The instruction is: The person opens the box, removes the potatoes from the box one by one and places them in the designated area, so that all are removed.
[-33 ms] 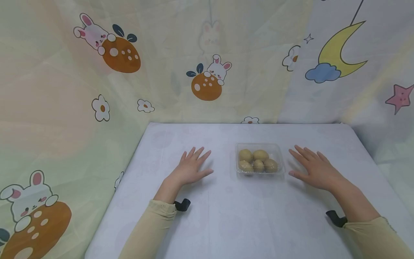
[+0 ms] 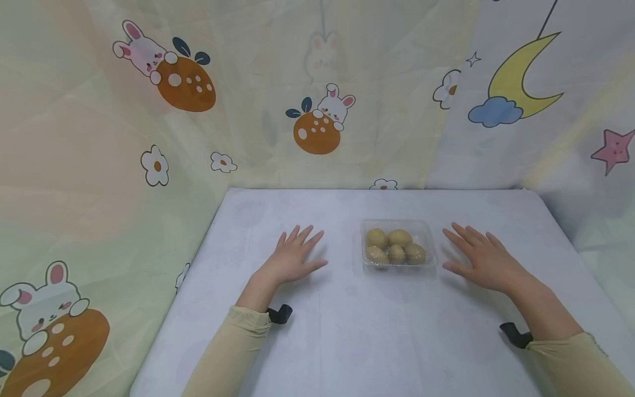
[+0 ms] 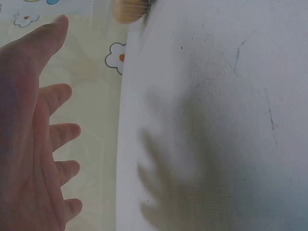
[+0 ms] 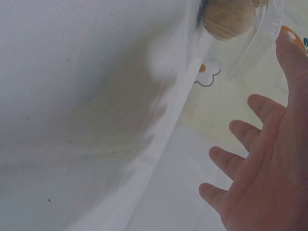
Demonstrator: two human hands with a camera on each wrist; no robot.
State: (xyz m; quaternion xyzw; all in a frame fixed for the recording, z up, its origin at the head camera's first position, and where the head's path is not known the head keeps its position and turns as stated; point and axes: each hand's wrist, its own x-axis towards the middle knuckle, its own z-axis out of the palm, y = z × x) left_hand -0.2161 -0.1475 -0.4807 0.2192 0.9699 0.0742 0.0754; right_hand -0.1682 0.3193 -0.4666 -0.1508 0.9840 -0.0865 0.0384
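1. Two hands flat, palms down, over white table [image 2: 347, 331].
2. Left hand [image 2: 291, 260]: fingers spread, holding nothing.
3. Right hand [image 2: 483, 259]: fingers spread, empty.
4. Clear tray [image 2: 398, 266] of five brown eggs [image 2: 395, 246] between them, nearer the right.

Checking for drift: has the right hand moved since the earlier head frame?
No. The right hand sits at the same spot beside the clear egg tray, fingers spread flat, same gap between them.
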